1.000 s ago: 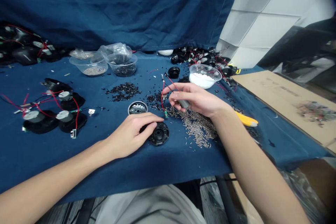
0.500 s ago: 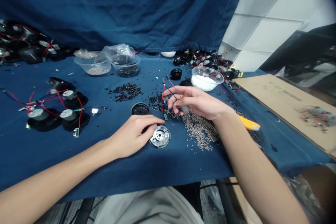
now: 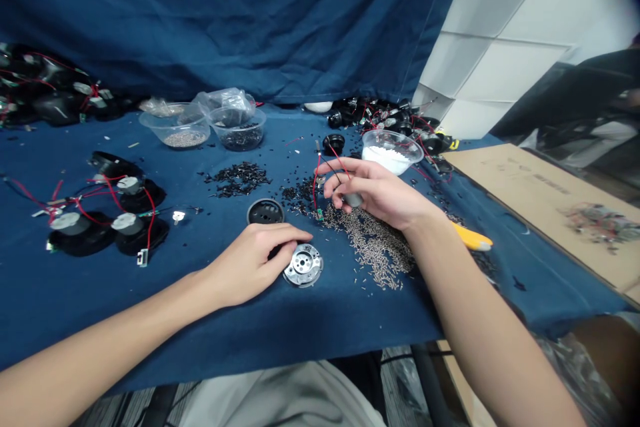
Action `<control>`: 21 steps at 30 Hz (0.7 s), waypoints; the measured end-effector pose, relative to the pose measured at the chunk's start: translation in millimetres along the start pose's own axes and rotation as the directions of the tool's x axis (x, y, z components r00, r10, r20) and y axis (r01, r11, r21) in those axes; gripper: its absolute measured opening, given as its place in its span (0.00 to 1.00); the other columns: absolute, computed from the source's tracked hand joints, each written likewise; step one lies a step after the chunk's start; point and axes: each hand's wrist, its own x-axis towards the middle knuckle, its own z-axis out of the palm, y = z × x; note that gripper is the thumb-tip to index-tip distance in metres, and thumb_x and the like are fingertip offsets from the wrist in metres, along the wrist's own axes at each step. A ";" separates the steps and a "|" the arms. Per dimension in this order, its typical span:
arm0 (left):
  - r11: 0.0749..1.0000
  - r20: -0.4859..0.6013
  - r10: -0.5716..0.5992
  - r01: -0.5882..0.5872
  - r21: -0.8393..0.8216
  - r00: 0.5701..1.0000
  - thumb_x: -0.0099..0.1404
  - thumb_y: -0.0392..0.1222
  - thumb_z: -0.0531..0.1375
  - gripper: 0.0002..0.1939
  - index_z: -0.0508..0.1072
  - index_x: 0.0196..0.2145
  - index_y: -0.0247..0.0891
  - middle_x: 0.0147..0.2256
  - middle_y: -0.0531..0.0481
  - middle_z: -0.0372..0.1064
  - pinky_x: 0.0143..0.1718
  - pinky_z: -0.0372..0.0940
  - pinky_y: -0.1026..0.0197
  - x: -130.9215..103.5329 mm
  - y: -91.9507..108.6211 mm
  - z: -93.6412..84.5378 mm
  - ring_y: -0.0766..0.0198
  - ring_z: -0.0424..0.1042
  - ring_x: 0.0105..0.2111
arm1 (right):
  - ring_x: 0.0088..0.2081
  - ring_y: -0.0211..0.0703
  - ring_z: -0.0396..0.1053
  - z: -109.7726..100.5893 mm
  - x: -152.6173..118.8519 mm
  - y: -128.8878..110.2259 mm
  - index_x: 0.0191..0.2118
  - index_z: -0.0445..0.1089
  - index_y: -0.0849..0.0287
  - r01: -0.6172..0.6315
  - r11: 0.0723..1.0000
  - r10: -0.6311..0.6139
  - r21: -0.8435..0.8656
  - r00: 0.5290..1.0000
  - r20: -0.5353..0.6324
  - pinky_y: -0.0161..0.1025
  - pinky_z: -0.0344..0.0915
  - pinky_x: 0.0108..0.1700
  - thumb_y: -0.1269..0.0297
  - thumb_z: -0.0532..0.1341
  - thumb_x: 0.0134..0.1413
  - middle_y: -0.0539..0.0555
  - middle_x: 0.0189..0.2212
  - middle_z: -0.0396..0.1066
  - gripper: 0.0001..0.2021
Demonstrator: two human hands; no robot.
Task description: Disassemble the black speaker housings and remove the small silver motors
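My left hand (image 3: pixel 253 260) rests on the blue cloth with thumb and forefinger closed around the upper left edge of a round silver metal plate (image 3: pixel 303 265). Just behind that hand lies a black round cover (image 3: pixel 265 212), partly hidden by it. My right hand (image 3: pixel 377 195) is raised over a heap of small screws (image 3: pixel 383 250), its curled fingers gripping a small grey motor (image 3: pixel 353 200). Red and black wires (image 3: pixel 315 183) trail from the motor, with a small green connector board (image 3: pixel 320 215) hanging at one end.
Black small parts (image 3: pixel 240 178) lie scattered behind the cover. Clear bowls (image 3: pixel 175 121) stand at the back, and a bowl of white pieces (image 3: pixel 390 153) is behind my right hand. Wired motor assemblies (image 3: pixel 127 223) sit at left. A yellow-handled tool (image 3: pixel 470 237) and cardboard (image 3: pixel 540 180) are right.
My right hand has shifted slightly to the right with the motor, and its dangling wires have swung along. The left hand stays at the metal plate. The whole view has tilted a little.
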 end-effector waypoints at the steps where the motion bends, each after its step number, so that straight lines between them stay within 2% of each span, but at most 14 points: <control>1: 1.000 0.000 0.003 -0.003 0.000 1.000 0.69 0.35 0.50 0.15 0.76 0.46 0.37 0.42 0.50 0.78 0.44 0.69 0.62 0.1 0.0 -0.2 0.62 0.76 0.41 | 0.28 0.35 0.65 -0.1 1.0 0.3 0.46 0.69 0.62 0.020 1.000 -0.020 0.006 0.999 -0.042 0.31 0.60 0.26 0.70 0.62 0.47 0.53 0.33 0.70 0.17; 3: 1.000 0.000 0.000 0.000 0.000 1.000 0.69 0.35 0.51 0.15 0.76 0.46 0.37 0.42 0.50 0.78 0.45 0.68 0.62 0.3 -0.5 -0.5 0.63 0.76 0.42 | 0.27 0.34 0.64 -1.2 3.5 -0.1 0.44 0.69 0.62 0.079 0.997 -0.073 0.024 0.980 -0.183 0.31 0.58 0.24 0.71 0.62 0.45 0.52 0.33 0.69 0.16; 4: 1.000 -0.001 -0.002 0.002 -0.003 1.000 0.69 0.35 0.51 0.15 0.76 0.46 0.37 0.43 0.50 0.78 0.45 0.68 0.62 0.3 -0.9 -0.5 0.63 0.76 0.42 | 0.27 0.33 0.63 -2.8 4.5 -0.9 0.43 0.69 0.61 0.116 0.993 -0.101 0.039 0.956 -0.276 0.30 0.56 0.23 0.71 0.63 0.44 0.51 0.32 0.68 0.16; 7: 1.000 -0.006 0.007 -0.007 -0.020 1.000 0.69 0.34 0.51 0.15 0.76 0.46 0.36 0.43 0.49 0.77 0.46 0.68 0.63 -1.0 -1.7 -0.6 0.63 0.76 0.43 | 0.25 0.32 0.59 -14.5 4.6 -5.7 0.39 0.68 0.58 0.271 0.960 -0.196 0.072 0.832 -0.519 0.31 0.53 0.21 0.70 0.63 0.41 0.49 0.30 0.64 0.14; 10: 0.998 -0.049 0.034 -0.036 -0.045 0.998 0.69 0.34 0.51 0.14 0.76 0.45 0.36 0.42 0.49 0.78 0.44 0.68 0.64 -3.1 -0.4 -2.5 0.64 0.76 0.41 | 0.25 0.32 0.58 -35.0 -0.8 -11.4 0.37 0.66 0.55 0.454 0.887 -0.313 0.082 0.724 -0.614 0.32 0.53 0.22 0.68 0.63 0.42 0.47 0.29 0.61 0.12; 13: 0.998 -0.130 0.022 -0.030 -0.060 0.991 0.69 0.36 0.53 0.12 0.76 0.42 0.37 0.40 0.49 0.78 0.44 0.69 0.64 2.0 4.3 -9.4 0.64 0.76 0.40 | 0.23 0.32 0.56 -54.4 -8.0 -15.7 0.37 0.64 0.53 0.577 0.810 -0.375 0.105 0.647 -0.664 0.32 0.53 0.21 0.65 0.64 0.43 0.47 0.26 0.60 0.13; 15: 0.999 -0.156 0.006 -0.014 -0.044 0.988 0.69 0.38 0.54 0.11 0.76 0.41 0.37 0.39 0.50 0.78 0.43 0.69 0.63 15.7 9.5 -15.7 0.64 0.76 0.38 | 0.21 0.31 0.54 -62.0 -11.5 -18.7 0.38 0.65 0.53 0.630 0.765 -0.378 0.133 0.606 -0.700 0.32 0.52 0.19 0.65 0.64 0.43 0.46 0.25 0.59 0.13; 17: 0.999 -0.136 0.041 -0.041 0.003 0.990 0.68 0.38 0.54 0.11 0.76 0.41 0.37 0.38 0.50 0.78 0.42 0.68 0.63 39.4 15.2 -20.4 0.63 0.76 0.38 | 0.20 0.30 0.53 -64.9 -13.8 -22.3 0.38 0.66 0.54 0.680 0.714 -0.376 0.170 0.576 -0.726 0.32 0.49 0.18 0.65 0.62 0.41 0.45 0.25 0.60 0.14; 19: 0.988 -0.078 0.131 -0.124 0.087 0.988 0.68 0.37 0.54 0.12 0.76 0.42 0.36 0.40 0.48 0.78 0.44 0.68 0.61 70.8 19.6 -21.7 0.63 0.76 0.40 | 0.19 0.29 0.51 -65.1 -15.1 -26.0 0.37 0.67 0.56 0.711 0.672 -0.373 0.209 0.568 -0.733 0.31 0.46 0.17 0.65 0.61 0.41 0.45 0.26 0.61 0.13; 21: 0.959 -0.001 0.197 -0.193 0.209 0.980 0.67 0.36 0.54 0.12 0.76 0.43 0.35 0.42 0.47 0.77 0.46 0.67 0.59 105.4 20.7 -19.2 0.61 0.75 0.42 | 0.18 0.28 0.47 -64.3 -15.8 -28.5 0.35 0.68 0.57 0.708 0.671 -0.369 0.220 0.577 -0.728 0.32 0.42 0.16 0.64 0.61 0.41 0.45 0.26 0.61 0.11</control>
